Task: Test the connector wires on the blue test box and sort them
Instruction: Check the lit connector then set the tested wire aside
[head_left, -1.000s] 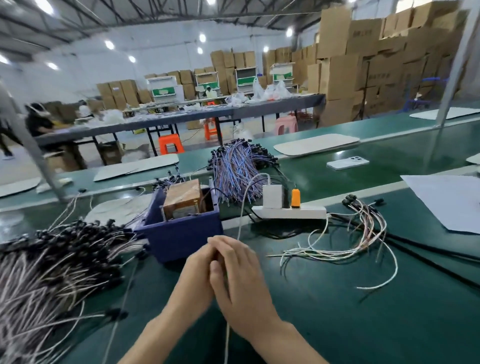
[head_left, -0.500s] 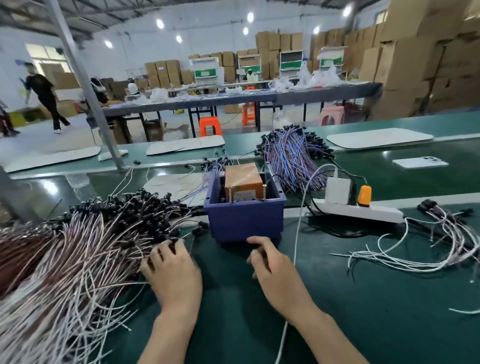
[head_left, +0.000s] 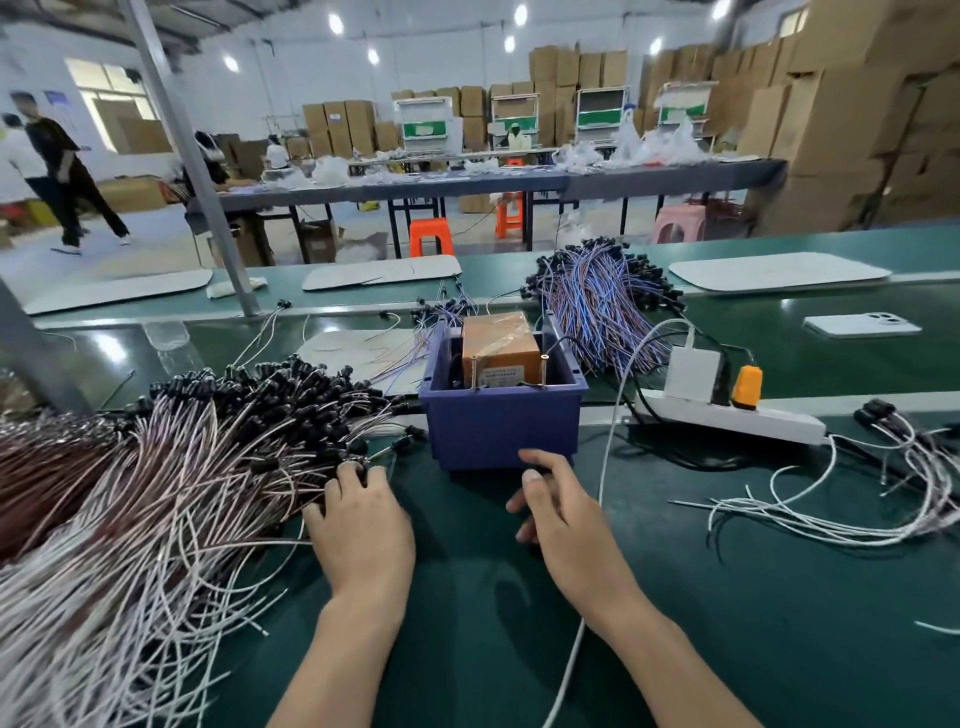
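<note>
Parted now, the two hands that were pressed together a second ago lie on either side of the space in front of the box.

A green tabletop (head_left: 779, 597) fills the near view. Its left side is covered by a big pile of connector wires (head_left: 156, 493), white and brown. Their long axis runs diagonally: the black connector ends crowd the far right of the pile, toward the box, and the loose tails fan out to the near left.

Behind the box lies a bundle of blue and purple wires (head_left: 597, 306), with black connectors ringing its far edge. To the right lies a small bunch of white wires (head_left: 831, 525), its black connectors at the far right and its bare tails pointing left.

At the centre stands the blue test box (head_left: 501, 426), open on top, holding an orange block (head_left: 498, 343). Two brass pins stand upright at the block's near edge.

A white power strip (head_left: 727, 415) lies just right of the box, carrying a white charger and an orange plug.

The left hand (head_left: 363, 525) has its fingertips curled among the connectors at the pile's edge; whether its grip has a wire, I cannot tell. The right hand (head_left: 561, 514) rests just in front of the box, its grip released, fingers loosely curled.
</note>
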